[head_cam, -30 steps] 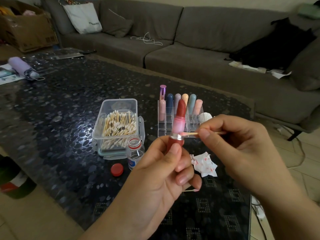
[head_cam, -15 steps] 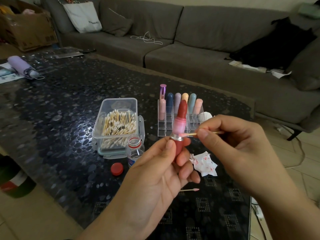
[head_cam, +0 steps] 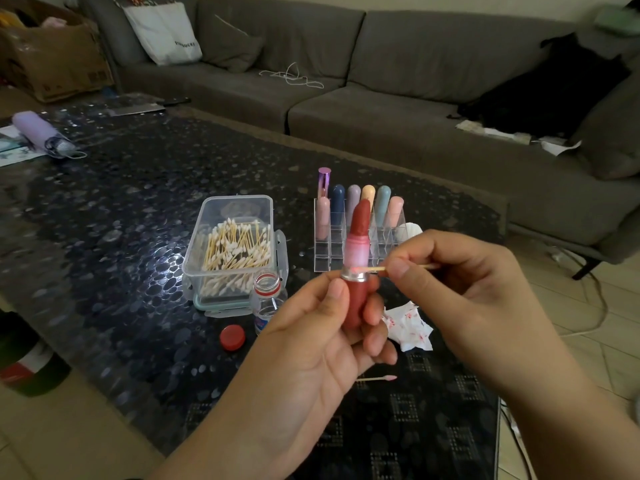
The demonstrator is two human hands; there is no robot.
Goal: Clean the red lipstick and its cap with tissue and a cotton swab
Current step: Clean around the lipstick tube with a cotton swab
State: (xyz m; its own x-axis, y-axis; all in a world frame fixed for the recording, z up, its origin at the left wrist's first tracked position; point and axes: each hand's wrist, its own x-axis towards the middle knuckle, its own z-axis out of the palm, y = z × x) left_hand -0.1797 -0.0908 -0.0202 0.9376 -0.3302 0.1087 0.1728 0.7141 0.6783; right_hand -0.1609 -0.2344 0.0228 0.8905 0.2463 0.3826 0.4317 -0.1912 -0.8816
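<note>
- Behind our dark pebbly glass table (head_cam: 104, 216), a grey sofa (head_cam: 398, 109) is sitting.
- Our left hand (head_cam: 311, 344) is gripping the tall red lipstick (head_cam: 356, 261) upright above the table.
- Our right hand (head_cam: 460, 282) is pinching a thin wooden cotton swab (head_cam: 372, 269), touching its pink tip to the lipstick's silver ring.

The left hand (head_cam: 311, 341) has turned the red lipstick (head_cam: 356, 258) a little in its grip: one second ago the thumb covered the front of the red bottom part, and now the thumb sits more to the side, so more of the red shows. The lipstick has also tipped a bit, with its top leaning more to the right. The pink tip of the cotton swab (head_cam: 372, 269) in the right hand (head_cam: 460, 292) has slid along the silver ring and now touches it nearer the middle.
</note>
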